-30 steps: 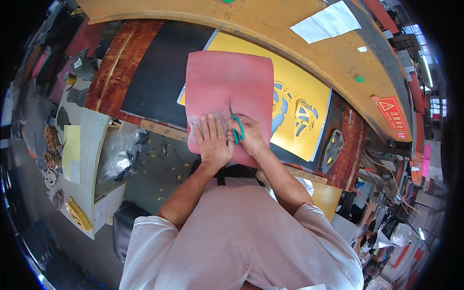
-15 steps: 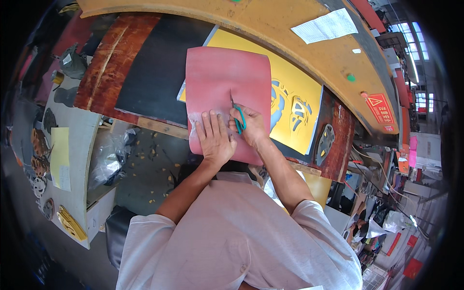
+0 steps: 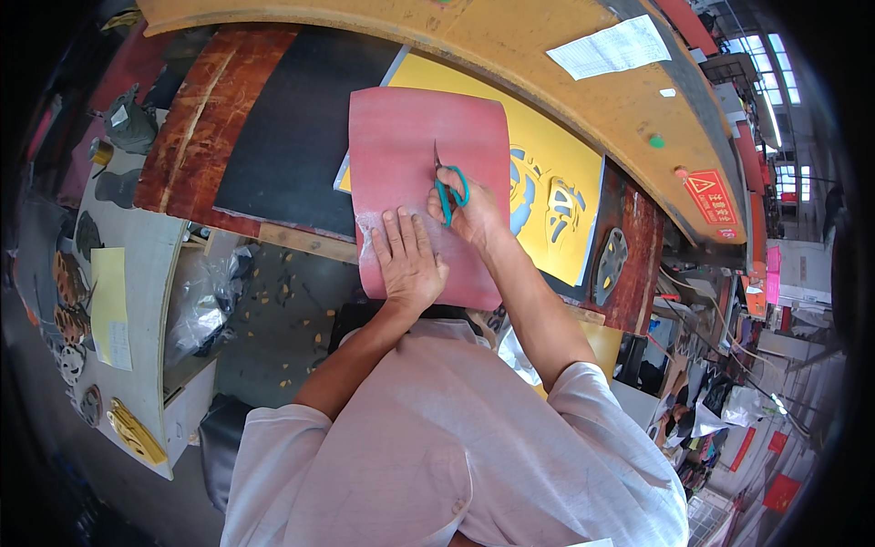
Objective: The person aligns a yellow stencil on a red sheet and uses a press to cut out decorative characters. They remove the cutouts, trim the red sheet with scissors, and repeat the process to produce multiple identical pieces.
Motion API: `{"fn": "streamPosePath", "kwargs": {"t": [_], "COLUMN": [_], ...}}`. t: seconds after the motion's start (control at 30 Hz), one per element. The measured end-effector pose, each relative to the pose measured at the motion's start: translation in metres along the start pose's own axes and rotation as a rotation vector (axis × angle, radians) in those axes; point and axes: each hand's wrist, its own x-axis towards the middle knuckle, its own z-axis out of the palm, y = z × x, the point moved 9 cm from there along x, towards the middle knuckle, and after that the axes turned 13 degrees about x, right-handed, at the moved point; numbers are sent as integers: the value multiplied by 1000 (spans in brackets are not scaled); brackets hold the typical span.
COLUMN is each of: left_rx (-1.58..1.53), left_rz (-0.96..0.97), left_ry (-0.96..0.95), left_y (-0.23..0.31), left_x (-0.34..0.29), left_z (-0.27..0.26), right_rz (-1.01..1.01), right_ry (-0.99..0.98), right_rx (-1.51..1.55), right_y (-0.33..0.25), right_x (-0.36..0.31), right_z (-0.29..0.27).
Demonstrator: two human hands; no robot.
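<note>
A red rectangular sheet (image 3: 392, 137) lies in front of me, its near end hanging past the table edge. My left hand (image 3: 410, 260) presses flat on its lower left part, fingers stretched out. In my right hand (image 3: 474, 214) is a pair of scissors with teal handles (image 3: 444, 201), the blades pointing away from me over the middle of the sheet. Whether the blade tips touch the sheet I cannot tell. Partly under the sheet, a yellow sheet with cut-out shapes (image 3: 547, 246) shows on the right.
A black mat (image 3: 283, 128) covers part of the worn reddish table (image 3: 214, 100). Beyond it runs a large yellow machine beam (image 3: 456, 27) with a paper on it. A grey cut-out piece (image 3: 610, 264) lies at right. On the left, a side table (image 3: 150, 264) holds cut pieces.
My right hand has shifted slightly away from me with the scissors, and their handles have spread and turned. My left hand stays nearly in place on the sheet.
</note>
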Motion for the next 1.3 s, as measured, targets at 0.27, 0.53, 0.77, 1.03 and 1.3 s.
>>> {"fn": "streamPosePath", "kwargs": {"t": [0.27,0.53,0.77,1.03,1.3], "left_rx": [-13,-22,-3,-14,-32], "left_rz": [-4,-17,-22,-38,-53], "left_ry": [-21,-61,-13,-18,-22], "left_y": [-1,-3,-3,-4,-4], "left_x": [1,3,2,2,0], "left_z": [0,-3,0,2,3], "right_rz": [32,6,72,-69,-192], "right_ry": [100,104,52,112,-40], "right_rx": [-38,-114,-239,-227,-322], "right_y": [-23,-52,-71,-78,-95], "right_x": [44,94,132,124,134], "right_z": [16,35,54,61,85]}}
